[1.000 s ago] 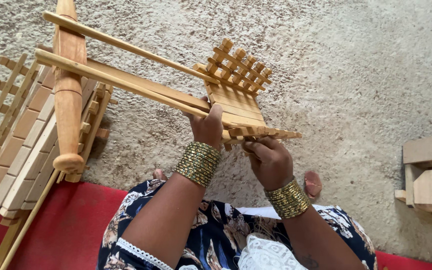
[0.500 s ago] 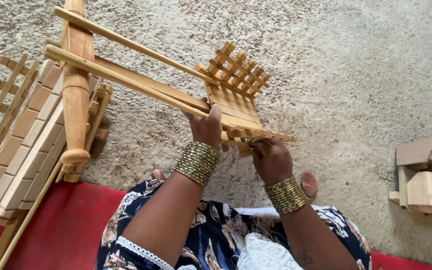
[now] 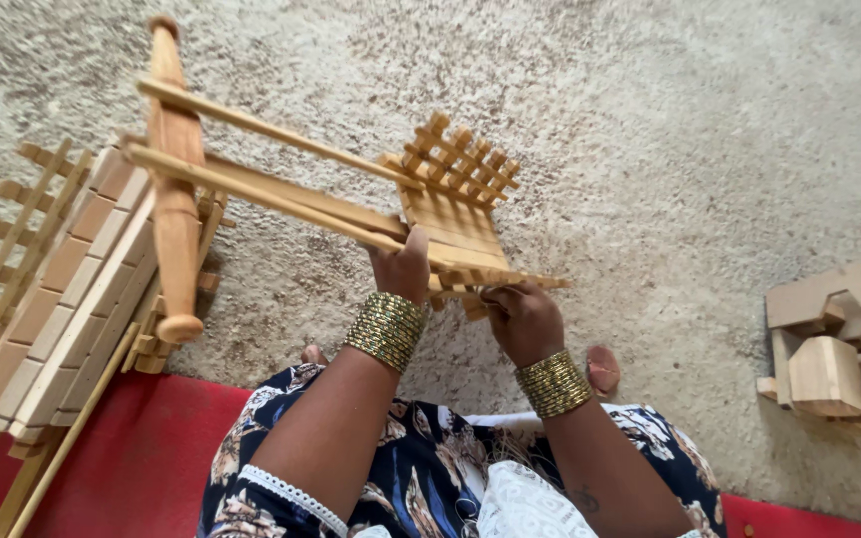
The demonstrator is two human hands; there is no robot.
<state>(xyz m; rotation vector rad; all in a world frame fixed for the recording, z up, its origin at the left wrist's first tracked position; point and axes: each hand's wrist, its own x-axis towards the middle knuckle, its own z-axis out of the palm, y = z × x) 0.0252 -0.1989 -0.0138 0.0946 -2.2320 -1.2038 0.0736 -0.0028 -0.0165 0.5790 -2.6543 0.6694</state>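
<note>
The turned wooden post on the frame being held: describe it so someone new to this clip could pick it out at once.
Start at the wooden frame that the left hand and right hand grip above the pale carpet. Follow its two long rails left to their far end. The turned post crosses them there: thick, rounded, knob-ended, unlike the flat slatted panels beside it.
</note>
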